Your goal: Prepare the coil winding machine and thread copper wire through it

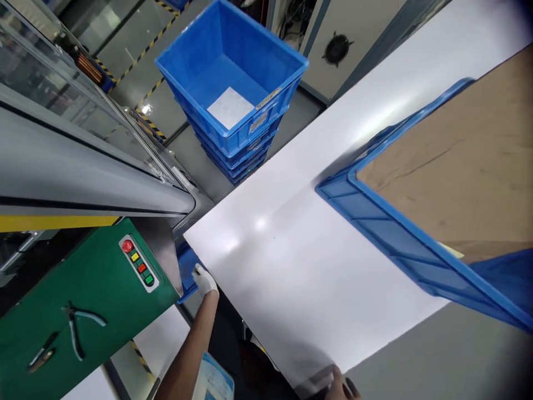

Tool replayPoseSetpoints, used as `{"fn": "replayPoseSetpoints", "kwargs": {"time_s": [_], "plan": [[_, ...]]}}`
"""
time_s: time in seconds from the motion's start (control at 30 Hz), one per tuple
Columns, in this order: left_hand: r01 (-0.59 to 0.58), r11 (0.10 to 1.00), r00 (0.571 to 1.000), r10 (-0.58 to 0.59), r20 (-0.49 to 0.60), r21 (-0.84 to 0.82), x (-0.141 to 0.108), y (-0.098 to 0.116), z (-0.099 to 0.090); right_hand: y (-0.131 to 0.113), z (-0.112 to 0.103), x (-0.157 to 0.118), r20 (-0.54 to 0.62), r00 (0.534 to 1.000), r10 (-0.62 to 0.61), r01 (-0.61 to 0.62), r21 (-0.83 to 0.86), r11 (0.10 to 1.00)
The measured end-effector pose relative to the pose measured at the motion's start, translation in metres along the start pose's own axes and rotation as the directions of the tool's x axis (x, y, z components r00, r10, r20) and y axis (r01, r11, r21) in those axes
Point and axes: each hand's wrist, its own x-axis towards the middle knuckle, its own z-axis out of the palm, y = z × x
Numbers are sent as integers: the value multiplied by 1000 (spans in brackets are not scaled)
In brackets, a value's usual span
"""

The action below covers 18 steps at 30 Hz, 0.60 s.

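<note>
My left hand (205, 280), in a white glove, is low beside the corner of the white tabletop (300, 272). A blue bin (187, 266) lies just beyond its fingers, partly hidden under the machine's edge. Those fingers look bent and close together; whatever they may hold is hidden. At the bottom of the view, my right hand (342, 384) rests at the tabletop's near edge. Its fingers are a little apart with nothing seen in them, and the lower part of the hand is cut off.
A large blue crate (378, 222) with brown sheet material (462, 150) occupies the tabletop's right. Stacked blue bins (187, 83) stand on the floor beyond, a paper (231, 108) in the top one. On the left, a green machine panel (104, 289) carries buttons (139, 264) and pliers (75, 325).
</note>
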Motion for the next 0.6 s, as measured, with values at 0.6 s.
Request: {"fn": "replayPoseSetpoints", "kwargs": {"time_s": [0.6], "plan": [[-789,215,576,582,573,575,24,81,203,-505,450,-255,885,-48,-464,625,389,677]]}}
